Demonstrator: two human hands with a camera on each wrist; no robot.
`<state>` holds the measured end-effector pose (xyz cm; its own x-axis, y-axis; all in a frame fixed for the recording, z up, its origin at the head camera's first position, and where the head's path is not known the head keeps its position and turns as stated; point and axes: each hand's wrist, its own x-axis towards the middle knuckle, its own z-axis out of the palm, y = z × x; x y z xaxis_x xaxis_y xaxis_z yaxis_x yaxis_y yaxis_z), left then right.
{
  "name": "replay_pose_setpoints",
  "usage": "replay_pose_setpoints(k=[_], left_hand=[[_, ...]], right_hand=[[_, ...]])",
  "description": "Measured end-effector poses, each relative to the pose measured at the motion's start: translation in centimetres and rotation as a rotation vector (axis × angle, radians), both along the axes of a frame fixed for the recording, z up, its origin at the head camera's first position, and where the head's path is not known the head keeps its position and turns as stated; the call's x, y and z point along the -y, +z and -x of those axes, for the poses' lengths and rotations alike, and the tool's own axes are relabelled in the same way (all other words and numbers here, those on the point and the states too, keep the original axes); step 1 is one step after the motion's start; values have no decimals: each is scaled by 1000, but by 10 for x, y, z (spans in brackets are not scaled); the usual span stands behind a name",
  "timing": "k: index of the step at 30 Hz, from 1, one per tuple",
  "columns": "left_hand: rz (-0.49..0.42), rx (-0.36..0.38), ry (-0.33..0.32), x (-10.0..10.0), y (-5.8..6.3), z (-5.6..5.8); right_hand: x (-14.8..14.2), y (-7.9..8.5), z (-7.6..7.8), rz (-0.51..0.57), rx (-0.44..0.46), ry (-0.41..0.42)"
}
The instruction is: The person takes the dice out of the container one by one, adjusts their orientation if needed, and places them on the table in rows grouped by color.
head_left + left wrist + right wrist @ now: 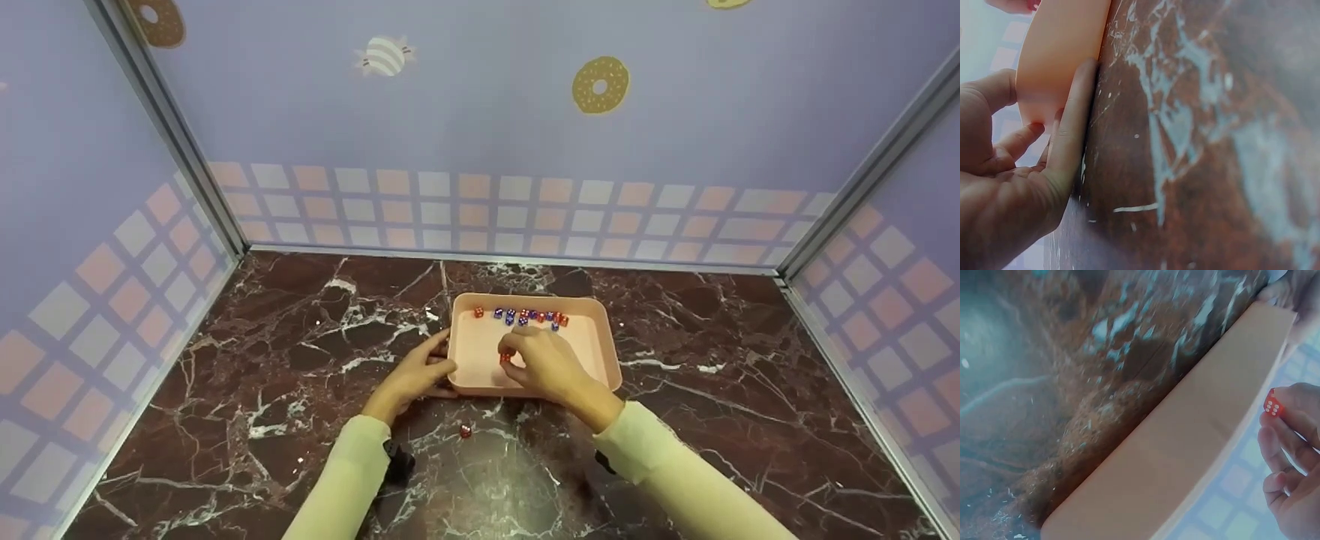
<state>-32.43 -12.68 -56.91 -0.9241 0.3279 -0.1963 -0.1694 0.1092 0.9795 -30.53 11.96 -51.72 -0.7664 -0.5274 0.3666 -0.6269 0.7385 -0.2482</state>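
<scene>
A peach-coloured tray (604, 345) holds several red and blue dice (523, 320), most of them along its far wall. My left hand (412, 377) grips the tray's left end. In the left wrist view its thumb is at the rim, with other fingers (1076, 112) against the tray's side and low by the tabletop. Over the tray, my right hand (551, 367) pinches a red die (1273, 405) with white pips between thumb and fingertips, just above the rim in the right wrist view.
One red die (466, 431) lies on the dark red marbled tabletop (285, 405), in front of the tray and between the forearms. Lilac panels with pink and white squares (474, 216) close in the back and both sides.
</scene>
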Motion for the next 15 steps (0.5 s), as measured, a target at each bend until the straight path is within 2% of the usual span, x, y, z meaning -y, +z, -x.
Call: replay_pose_setpoints(k=[5,10,15], left_hand=[[-1,-2,-3,0,-1,-1],[-2,-9,9,0,-2,0],[7,-2,14,-2,-3,0]], right_hand=[[3,2,-22,24,-2,119],[1,3,-41,-45,24,271],[-1,-4,-51,-118,57,280]])
